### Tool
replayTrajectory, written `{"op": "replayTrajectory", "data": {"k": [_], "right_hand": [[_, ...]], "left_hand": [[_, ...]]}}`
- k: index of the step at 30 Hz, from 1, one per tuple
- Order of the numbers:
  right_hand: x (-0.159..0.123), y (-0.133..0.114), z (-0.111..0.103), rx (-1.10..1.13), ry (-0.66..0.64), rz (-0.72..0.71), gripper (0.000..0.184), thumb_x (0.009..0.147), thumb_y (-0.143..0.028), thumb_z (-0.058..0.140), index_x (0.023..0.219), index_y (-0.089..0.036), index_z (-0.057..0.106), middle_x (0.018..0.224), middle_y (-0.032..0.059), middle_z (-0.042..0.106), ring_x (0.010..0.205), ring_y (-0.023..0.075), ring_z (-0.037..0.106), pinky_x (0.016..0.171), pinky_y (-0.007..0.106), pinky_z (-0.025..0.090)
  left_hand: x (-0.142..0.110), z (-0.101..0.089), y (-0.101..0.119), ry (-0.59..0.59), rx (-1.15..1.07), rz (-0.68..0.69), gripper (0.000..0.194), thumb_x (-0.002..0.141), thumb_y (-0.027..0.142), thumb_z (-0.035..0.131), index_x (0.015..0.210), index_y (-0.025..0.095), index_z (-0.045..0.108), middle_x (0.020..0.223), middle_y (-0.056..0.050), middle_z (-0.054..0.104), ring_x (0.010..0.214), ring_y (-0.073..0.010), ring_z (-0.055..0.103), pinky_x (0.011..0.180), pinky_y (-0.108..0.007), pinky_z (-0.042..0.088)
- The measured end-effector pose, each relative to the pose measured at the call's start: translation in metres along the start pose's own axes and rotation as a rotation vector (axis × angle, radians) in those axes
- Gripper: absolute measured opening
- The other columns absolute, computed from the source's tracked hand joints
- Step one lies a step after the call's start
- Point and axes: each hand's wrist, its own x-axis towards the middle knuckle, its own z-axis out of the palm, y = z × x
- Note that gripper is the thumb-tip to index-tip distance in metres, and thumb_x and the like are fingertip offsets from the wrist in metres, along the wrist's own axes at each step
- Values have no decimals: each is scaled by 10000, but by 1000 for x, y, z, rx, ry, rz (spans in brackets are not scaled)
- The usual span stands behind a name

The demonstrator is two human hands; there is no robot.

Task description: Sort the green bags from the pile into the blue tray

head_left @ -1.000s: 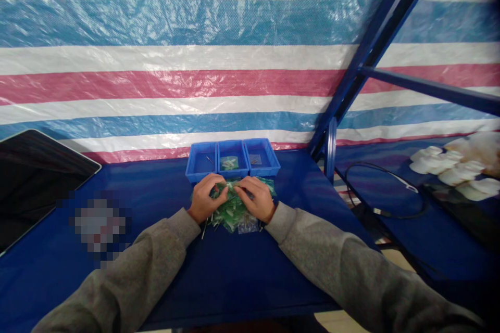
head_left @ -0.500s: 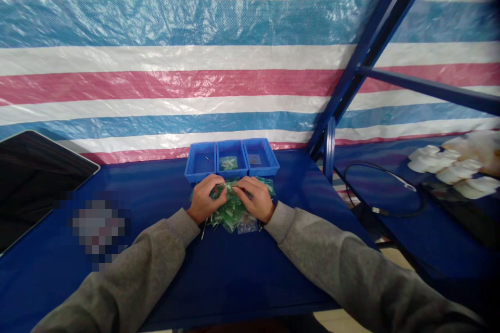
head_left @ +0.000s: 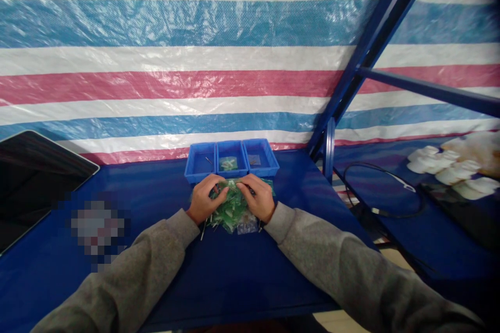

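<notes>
Over a heap of small green plastic bags [head_left: 228,217], my left hand [head_left: 204,199] and my right hand [head_left: 258,196] face each other. A small green bag [head_left: 232,184] is stretched between them, pinched at its two sides by thumbs and fingers. Part of it is hidden behind the fingers. A clear bag [head_left: 247,226] lies at the heap's near right edge, and thin white sticks poke out at the left. Just beyond my hands stand three blue bins: the left bin [head_left: 198,160] holds a thin piece, the middle bin [head_left: 233,172] a green bag, the right bin [head_left: 269,160] a clear bag.
A dark screen with a light edge [head_left: 35,182] stands at the left, near a blurred-out patch [head_left: 97,229]. Blue metal posts [head_left: 328,151] rise at the right. Past them, a black cable [head_left: 383,215] and several white fittings [head_left: 461,169] lie on another blue surface.
My right hand has shifted slightly right, and its fingers have moved from the bag's middle to its side. The green bag is now spread wider between both hands.
</notes>
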Motion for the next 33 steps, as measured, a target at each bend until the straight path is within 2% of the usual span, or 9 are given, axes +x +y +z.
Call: {"op": "replayTrajectory", "data": {"k": [8, 12, 14, 16, 20, 24, 26, 29, 33], "right_hand": [[0, -1, -1, -1, -16, 24, 175, 887, -255, 471, 912, -179, 627, 822, 58, 630, 774, 161, 582, 743, 290, 469], [-1, -1, -1, -12, -30, 42, 263, 874, -256, 488, 1117, -191, 569, 822, 40, 622, 745, 155, 579, 737, 289, 474], [-2, -1, -1, 8, -30, 60, 363, 868, -253, 494, 1228, -205, 485, 821, 24, 616, 708, 143, 575, 711, 278, 482], [-3, 1, -1, 33, -28, 72, 387, 879, -244, 467, 1265, -217, 442, 829, 17, 614, 689, 134, 577, 698, 270, 488], [-3, 2, -2, 64, -39, 41, 344, 918, -196, 358, 1240, -227, 474, 867, 33, 623, 708, 132, 587, 743, 288, 495], [-1, 0, -3, 83, -57, -31, 354, 910, -161, 356, 1220, -229, 512, 982, 64, 623, 848, 153, 596, 802, 311, 493], [0, 0, -3, 69, -65, -56, 333, 895, -157, 393, 1174, -235, 556, 1040, 68, 609, 947, 166, 578, 846, 318, 480], [1, -1, -3, 44, -54, -48, 304, 879, -167, 437, 1136, -234, 585, 1027, 66, 608, 939, 163, 576, 832, 307, 484], [1, 0, -2, 39, -27, -11, 221, 877, -207, 467, 1035, -211, 621, 940, 62, 620, 851, 156, 588, 776, 289, 486]], "left_hand": [[-1, -1, -2, 39, -8, 22, 104, 825, 247, 563, 821, 150, 601, 755, -31, 610, 649, -112, 546, 659, -239, 452], [-2, 0, -3, 46, 20, -4, 101, 836, 239, 558, 842, 152, 610, 773, -25, 634, 654, -105, 560, 680, -233, 463], [-3, 2, -5, 79, 38, -21, 105, 835, 242, 562, 866, 156, 613, 795, -24, 648, 668, -105, 580, 695, -230, 474], [-4, 4, -7, 119, 46, -34, 118, 833, 255, 565, 879, 158, 614, 846, -33, 659, 722, -116, 607, 713, -232, 486], [-6, 6, -11, 169, 77, -52, 147, 825, 276, 569, 753, 154, 612, 965, -61, 643, 883, -152, 616, 795, -259, 491], [-6, 6, -11, 168, 88, -82, 168, 819, 281, 576, 718, 151, 613, 975, -67, 633, 889, -156, 614, 805, -272, 493], [-5, 6, -11, 185, 62, -75, 147, 816, 278, 580, 753, 151, 618, 965, -65, 638, 886, -156, 616, 806, -271, 493], [-6, 3, -9, 185, -4, -72, 140, 829, 267, 562, 881, 153, 623, 946, -59, 650, 853, -147, 623, 775, -252, 496], [-6, -4, -5, 33, -94, -53, 260, 886, 307, 455, 1034, 154, 604, 930, -60, 657, 750, -134, 622, 735, -259, 493]]}}
